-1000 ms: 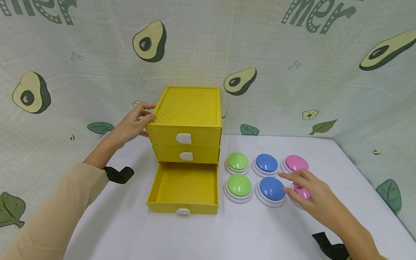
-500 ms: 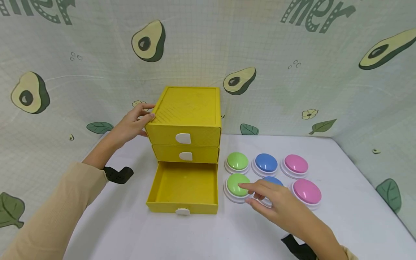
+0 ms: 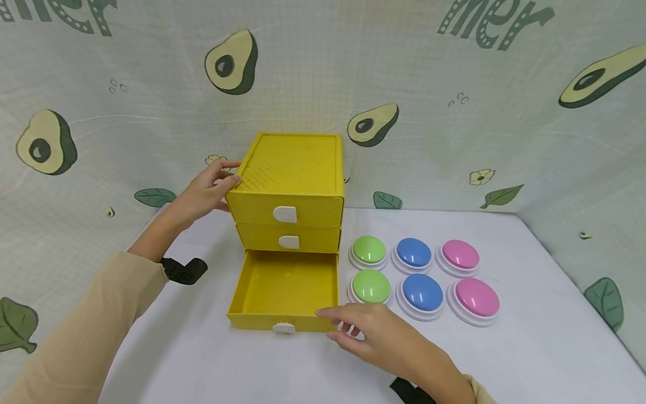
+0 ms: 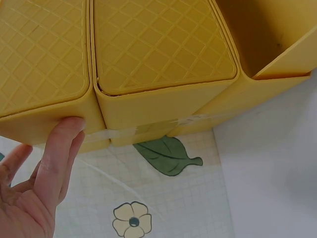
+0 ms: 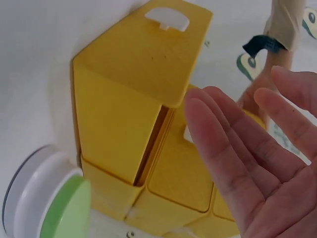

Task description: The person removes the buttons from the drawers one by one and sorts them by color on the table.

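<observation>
A yellow chest of drawers (image 3: pixel 292 165) stands mid-table, its two upper drawers closed. The bottom drawer (image 3: pixel 285 286) is pulled out with nothing inside, a white tab handle (image 3: pixel 284 328) on its front. My left hand (image 3: pixel 204 193) rests against the upper left side of the chest; in the left wrist view its extended fingers (image 4: pixel 57 163) touch the yellow wall. Over the drawer's front right corner is my right hand (image 3: pixel 375 336), fingers relaxed and holding nothing. In the right wrist view, its fingers (image 5: pixel 223 144) overlap the chest.
Right of the chest sit two rows of dome push buttons on white bases: green (image 3: pixel 370 286), blue (image 3: pixel 422 293) and pink (image 3: pixel 476 297) in front, the same colours behind. An avocado-print cloth (image 3: pixel 303 67) hangs behind the white table (image 3: pixel 242 370).
My right hand has swept left from the pink and blue buttons, across the front green one, to the open drawer's front corner. The left hand stays on the chest.
</observation>
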A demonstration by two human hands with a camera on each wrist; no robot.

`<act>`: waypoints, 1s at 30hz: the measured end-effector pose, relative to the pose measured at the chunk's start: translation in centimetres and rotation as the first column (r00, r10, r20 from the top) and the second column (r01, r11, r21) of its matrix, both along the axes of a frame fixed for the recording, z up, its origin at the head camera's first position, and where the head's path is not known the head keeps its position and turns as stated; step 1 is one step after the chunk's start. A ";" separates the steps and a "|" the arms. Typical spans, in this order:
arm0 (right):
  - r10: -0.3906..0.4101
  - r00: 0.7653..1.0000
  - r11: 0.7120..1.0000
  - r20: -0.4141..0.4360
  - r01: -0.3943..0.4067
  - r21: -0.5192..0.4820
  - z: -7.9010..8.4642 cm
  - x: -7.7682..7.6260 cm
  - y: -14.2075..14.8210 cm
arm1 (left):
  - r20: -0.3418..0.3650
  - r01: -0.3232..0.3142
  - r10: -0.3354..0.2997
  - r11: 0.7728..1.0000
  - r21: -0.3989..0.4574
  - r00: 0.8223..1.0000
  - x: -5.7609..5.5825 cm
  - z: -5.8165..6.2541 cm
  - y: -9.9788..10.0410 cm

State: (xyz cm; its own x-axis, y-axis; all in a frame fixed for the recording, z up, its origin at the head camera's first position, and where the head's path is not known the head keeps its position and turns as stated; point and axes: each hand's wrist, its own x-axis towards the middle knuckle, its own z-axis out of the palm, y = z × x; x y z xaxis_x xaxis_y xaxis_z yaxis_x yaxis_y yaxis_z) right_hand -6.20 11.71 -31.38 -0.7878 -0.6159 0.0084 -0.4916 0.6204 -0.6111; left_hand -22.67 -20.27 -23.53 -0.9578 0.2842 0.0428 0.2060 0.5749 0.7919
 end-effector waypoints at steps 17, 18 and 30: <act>0.125 0.985 0.991 -0.120 -0.130 -0.031 -1.8 -0.9 -3.7 | 0.001 -0.003 0.003 1.000 -0.004 1.000 0.0 0.0 0.0; 0.124 0.985 0.991 -0.118 -0.128 -0.027 -1.9 -0.9 -4.0 | 0.000 -0.003 0.003 1.000 -0.005 1.000 0.0 0.1 0.0; 0.126 0.964 0.992 -0.234 -0.123 0.028 -3.5 -1.0 -6.0 | 0.007 -0.005 0.005 1.000 -0.008 1.000 0.0 0.1 0.0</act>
